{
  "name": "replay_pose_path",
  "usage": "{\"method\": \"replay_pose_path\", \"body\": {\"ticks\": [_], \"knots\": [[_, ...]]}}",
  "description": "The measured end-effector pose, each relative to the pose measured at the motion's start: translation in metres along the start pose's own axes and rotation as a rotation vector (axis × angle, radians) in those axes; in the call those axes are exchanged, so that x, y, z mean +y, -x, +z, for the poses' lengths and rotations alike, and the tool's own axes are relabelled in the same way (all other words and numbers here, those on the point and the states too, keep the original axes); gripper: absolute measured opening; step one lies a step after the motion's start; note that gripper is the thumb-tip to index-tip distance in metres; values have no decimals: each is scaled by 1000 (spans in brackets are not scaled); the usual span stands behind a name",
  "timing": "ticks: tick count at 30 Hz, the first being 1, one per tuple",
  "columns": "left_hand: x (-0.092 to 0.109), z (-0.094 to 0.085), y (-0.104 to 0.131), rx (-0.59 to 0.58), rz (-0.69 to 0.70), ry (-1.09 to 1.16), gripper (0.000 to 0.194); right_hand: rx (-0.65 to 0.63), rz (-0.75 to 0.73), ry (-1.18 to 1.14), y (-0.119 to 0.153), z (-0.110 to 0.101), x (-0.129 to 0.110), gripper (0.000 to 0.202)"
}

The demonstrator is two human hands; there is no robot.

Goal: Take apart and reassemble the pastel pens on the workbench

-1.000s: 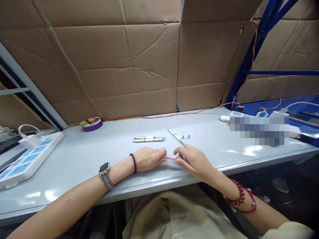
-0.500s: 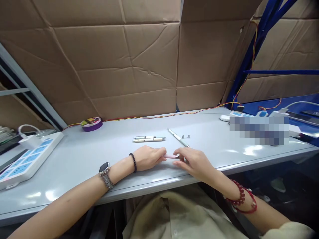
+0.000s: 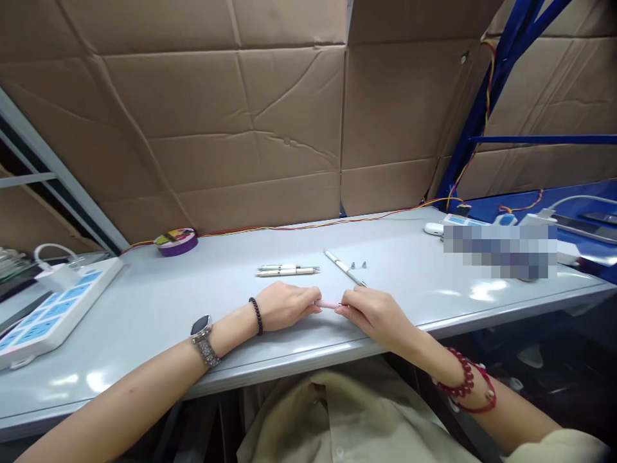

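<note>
A pink pen (image 3: pixel 328 304) lies level between my two hands, low over the front of the table (image 3: pixel 222 257). My left hand (image 3: pixel 288 305) is closed on its left end. The fingertips of my right hand (image 3: pixel 373 310) pinch its right end, and most of the tip there is hidden by them. Just beyond my right hand a pale pen (image 3: pixel 344 267) rests at a slant. Beside that pen stand two small metallic cone-shaped pieces (image 3: pixel 358 265). Two more pens (image 3: pixel 288 271) lie close together, side by side, behind my left hand.
A purple roll of tape (image 3: pixel 176 243) sits at the back left. White power strips stand at the left (image 3: pixel 62 308) and the far right. Red and yellow wires (image 3: pixel 270 227) run along the back edge against a cardboard wall (image 3: pixel 207 116). A blurred-out patch covers something at the right.
The fingers of my right hand have closed in on the right end of the pink pen, where they were more spread before. My left hand stays in place.
</note>
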State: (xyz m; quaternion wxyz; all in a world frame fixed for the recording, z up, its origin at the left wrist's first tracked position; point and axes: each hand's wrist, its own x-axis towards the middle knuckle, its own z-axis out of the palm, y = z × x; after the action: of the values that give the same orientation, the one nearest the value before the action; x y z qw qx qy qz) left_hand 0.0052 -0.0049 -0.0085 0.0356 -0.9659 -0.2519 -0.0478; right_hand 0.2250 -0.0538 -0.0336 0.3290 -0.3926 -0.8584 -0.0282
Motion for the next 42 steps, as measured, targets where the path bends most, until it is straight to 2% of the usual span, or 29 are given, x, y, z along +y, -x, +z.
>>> {"method": "replay_pose_path", "body": {"ticks": [2,3,7,9,12,16,19,24,27,33,39,42], "knots": [[-1,-2,-1,35,8,4,31,17,-18,-27,0,0,-1,34],[-3,-4,-2,64,8,3,29,65,-35,-48,1,0,-1,31],[-17,-14,0,264,-36,12,25,388,-117,-141,5,-2,-4,12],[-28,-18,3,331,-120,15,25,486,-150,-153,8,-5,-1,7],[-44,-17,7,340,-257,26,27,547,-157,-92,12,-12,13,4],[-57,-9,9,261,-315,66,24,602,-21,8,10,-18,37,3],[-62,-3,8,184,-331,109,25,491,43,61,6,-17,44,7],[-65,4,8,131,-340,151,27,99,149,99,0,-13,40,9],[-66,6,8,127,-345,170,27,-48,218,164,-1,-14,37,12],[-62,5,7,147,-357,206,26,-25,206,188,-1,-10,49,28],[-59,8,6,163,-315,211,21,-175,174,346,3,3,66,48],[-57,8,5,188,-302,211,21,-171,195,378,3,3,64,46]]}}
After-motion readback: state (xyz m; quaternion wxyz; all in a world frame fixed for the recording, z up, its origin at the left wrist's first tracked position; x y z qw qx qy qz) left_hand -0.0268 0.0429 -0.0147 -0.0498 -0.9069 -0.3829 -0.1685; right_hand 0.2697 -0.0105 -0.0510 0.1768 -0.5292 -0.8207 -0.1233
